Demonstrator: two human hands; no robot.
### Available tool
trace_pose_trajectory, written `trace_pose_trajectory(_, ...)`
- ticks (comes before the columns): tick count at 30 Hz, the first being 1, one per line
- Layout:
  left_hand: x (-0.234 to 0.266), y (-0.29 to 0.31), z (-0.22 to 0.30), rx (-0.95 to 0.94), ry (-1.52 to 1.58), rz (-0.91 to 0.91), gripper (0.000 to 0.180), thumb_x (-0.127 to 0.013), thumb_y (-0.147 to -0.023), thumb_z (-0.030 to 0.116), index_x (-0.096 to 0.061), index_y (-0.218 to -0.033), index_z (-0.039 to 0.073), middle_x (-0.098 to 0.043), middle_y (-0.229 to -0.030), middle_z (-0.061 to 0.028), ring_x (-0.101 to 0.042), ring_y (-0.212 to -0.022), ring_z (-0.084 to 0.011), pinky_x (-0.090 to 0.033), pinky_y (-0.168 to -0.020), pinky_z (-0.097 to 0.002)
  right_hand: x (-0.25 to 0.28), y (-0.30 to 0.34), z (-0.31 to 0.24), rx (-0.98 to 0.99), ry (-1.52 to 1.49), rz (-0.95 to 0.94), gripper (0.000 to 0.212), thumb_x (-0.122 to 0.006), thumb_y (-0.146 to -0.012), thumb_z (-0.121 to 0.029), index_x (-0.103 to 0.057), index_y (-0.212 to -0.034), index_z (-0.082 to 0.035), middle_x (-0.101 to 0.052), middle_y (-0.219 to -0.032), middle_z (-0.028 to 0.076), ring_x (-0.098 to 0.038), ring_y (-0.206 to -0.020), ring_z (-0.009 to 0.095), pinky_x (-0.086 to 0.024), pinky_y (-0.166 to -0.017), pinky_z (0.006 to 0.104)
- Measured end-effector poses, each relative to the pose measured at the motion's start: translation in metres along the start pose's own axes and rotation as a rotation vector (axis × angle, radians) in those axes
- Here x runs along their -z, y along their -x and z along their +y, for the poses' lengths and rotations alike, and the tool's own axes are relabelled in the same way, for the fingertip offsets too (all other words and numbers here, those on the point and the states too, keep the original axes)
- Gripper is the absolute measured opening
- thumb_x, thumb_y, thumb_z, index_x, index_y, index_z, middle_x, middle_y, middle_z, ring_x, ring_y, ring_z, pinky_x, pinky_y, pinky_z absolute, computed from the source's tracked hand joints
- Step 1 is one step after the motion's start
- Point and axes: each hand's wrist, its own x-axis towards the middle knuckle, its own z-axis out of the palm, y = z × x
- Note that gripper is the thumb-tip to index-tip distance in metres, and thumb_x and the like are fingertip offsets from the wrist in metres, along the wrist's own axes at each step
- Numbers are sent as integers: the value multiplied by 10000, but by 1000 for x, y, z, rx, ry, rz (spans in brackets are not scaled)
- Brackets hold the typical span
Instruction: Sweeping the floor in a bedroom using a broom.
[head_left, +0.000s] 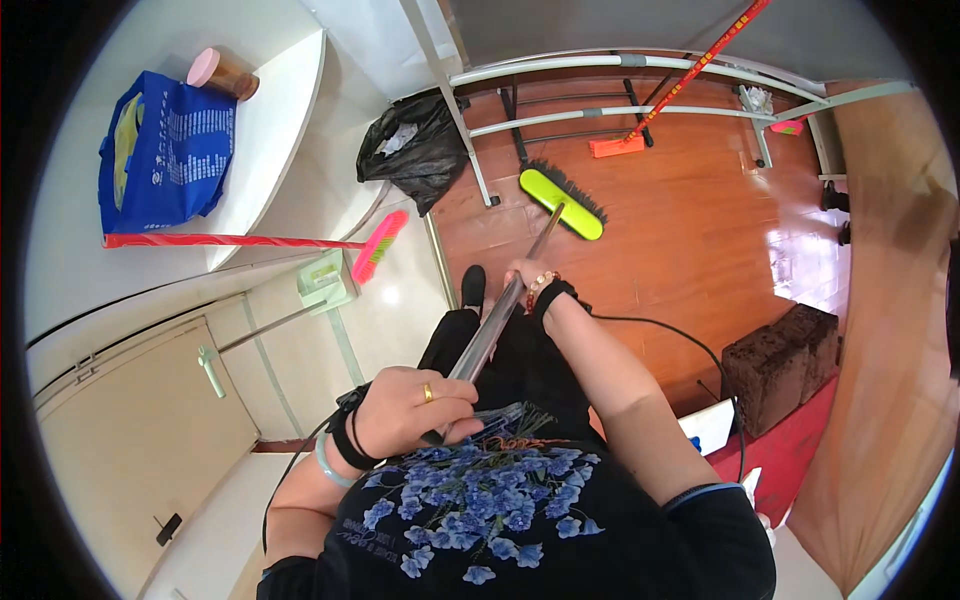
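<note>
I hold a push broom by its long silver handle (488, 338). My left hand (415, 408), with a ring on one finger, is closed around the handle's upper end, close to my shirt. Farther down the pole, my right hand (530, 272) is wrapped around it too. The broom's lime-green head (562, 205) with dark bristles rests on the reddish-brown wood floor (660, 260), ahead of my feet. Both wrists have dark bands.
A black trash bag (415, 150) stands by a white metal rack (590, 65). Beyond it lies an orange squeegee-like head (617, 147) on a red pole. At left are a pink broom (380, 245) and a pale dustpan (325, 280). A brown furry stool (785, 355) sits right.
</note>
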Motion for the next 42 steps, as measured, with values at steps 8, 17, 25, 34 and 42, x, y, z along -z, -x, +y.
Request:
trace_pose_trajectory(8, 43, 6, 7, 50, 99, 133, 212, -659, -537, 50, -472, -622, 103, -545, -611, 12, -460, -434, -138, -356, -388, -233, -39, 56, 33, -222, -193, -128, 111, -469, -672, 0, -388, -605, -34, -421, -500, 57, -444, -441, 172, -412, -458, 273)
trace_pose_trajectory(17, 69, 8, 12, 57, 43, 203, 233, -648, -524, 26, -458, -637, 100, -543, -616, -6, -419, -404, -147, -324, -373, -231, -80, 49, 14, -140, -251, -309, 79, -442, -700, -36, -402, -633, -30, -442, -535, 77, -459, -530, 198, -421, -569, 317)
trace_pose_trajectory(25, 66, 12, -24, 172, -68, 286, 132, -538, -574, -40, -462, -609, 62, -568, -657, -69, -426, -472, -137, -357, -455, -236, -142, 9, -22, -4, -221, -368, 126, -509, -733, -39, -385, -717, -49, -458, -559, 68, -473, -487, 180, -440, -506, 289)
trace_pose_trajectory(34, 95, 19, -68, 429, 195, 799, 134, -440, -784, 44, -430, -658, -1, -529, -658, -108, -461, -545, -111, -404, -501, -218, -192, -6, -18, 11, -208, -225, 162, -531, -716, -19, -437, -848, -10, -506, -772, 99, -529, -664, 215, -485, -564, 336)
trace_pose_trajectory(42, 94, 24, -69, 481, 297, 723, 109, -458, -770, 34, -456, -666, 2, -553, -659, -94, -481, -557, -88, -407, -506, -195, -146, 3, 13, -78, -336, -181, 172, -503, -720, -31, -401, -855, 3, -467, -845, 104, -507, -743, 206, -473, -650, 332)
